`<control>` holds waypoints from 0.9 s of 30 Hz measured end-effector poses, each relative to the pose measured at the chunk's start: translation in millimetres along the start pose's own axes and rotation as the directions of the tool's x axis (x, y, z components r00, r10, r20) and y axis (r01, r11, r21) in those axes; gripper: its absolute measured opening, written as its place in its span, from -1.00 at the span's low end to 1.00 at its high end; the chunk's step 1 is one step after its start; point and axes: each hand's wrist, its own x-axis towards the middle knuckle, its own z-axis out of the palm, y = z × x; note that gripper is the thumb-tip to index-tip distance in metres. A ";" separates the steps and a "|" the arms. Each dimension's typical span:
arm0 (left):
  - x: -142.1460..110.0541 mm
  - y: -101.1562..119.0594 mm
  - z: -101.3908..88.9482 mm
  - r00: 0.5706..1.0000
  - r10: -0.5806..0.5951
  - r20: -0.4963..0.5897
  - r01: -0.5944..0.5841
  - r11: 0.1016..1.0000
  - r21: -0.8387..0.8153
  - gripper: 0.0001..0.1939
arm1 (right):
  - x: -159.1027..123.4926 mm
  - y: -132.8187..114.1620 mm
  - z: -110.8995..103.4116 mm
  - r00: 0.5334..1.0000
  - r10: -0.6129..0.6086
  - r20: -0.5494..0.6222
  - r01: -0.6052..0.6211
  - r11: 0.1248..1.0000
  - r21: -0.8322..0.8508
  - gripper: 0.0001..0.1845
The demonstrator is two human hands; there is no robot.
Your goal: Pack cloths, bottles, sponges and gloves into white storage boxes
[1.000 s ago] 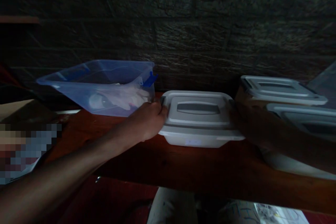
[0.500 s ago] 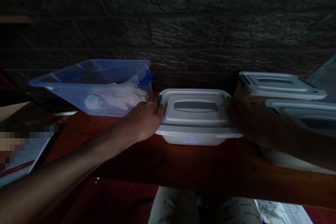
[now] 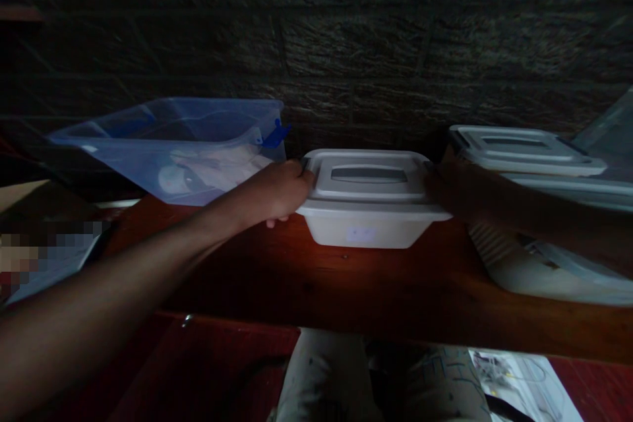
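Observation:
In the middle of the wooden table stands a white plastic storage box point(image 3: 366, 208) with its lid on, a grey handle set in the lid and a small pale label on the front wall. My left hand point(image 3: 284, 191) is closed on the box's left end by the dark latch, some fingers curled below. At the opposite end my right hand point(image 3: 452, 184) grips the rim; it lies in deep shadow and its fingers barely show.
Left of the box is a clear bluish open bin point(image 3: 198, 148) with pale items inside and a blue latch. More lidded boxes point(image 3: 529, 151) stand at the right. A dark brick-patterned wall point(image 3: 356, 46) rises behind the wooden table point(image 3: 341, 297). My knees are below its front edge.
The whole view has shifted, so everything sits higher in the picture. More of the storage box's front wall shows. Both hands stay at its ends; fingers under my left hand now show.

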 end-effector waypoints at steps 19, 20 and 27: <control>16.2 12.7 -25.4 0.995 0.098 -0.027 -0.099 0.995 -0.033 -0.56 | 8.8 -16.9 -43.0 0.962 0.202 0.182 -0.232 0.959 0.165 -0.57; 16.7 15.0 -32.5 0.992 0.114 -0.058 -0.117 0.992 -0.051 -0.58 | 6.6 -16.4 -51.6 0.959 0.227 0.170 -0.261 0.939 0.222 -0.56; -1.9 60.3 -101.5 0.921 0.243 -0.305 -0.329 0.904 -0.272 -0.66 | -13.0 3.0 -157.9 0.918 0.393 -0.049 -0.279 0.730 0.623 -0.64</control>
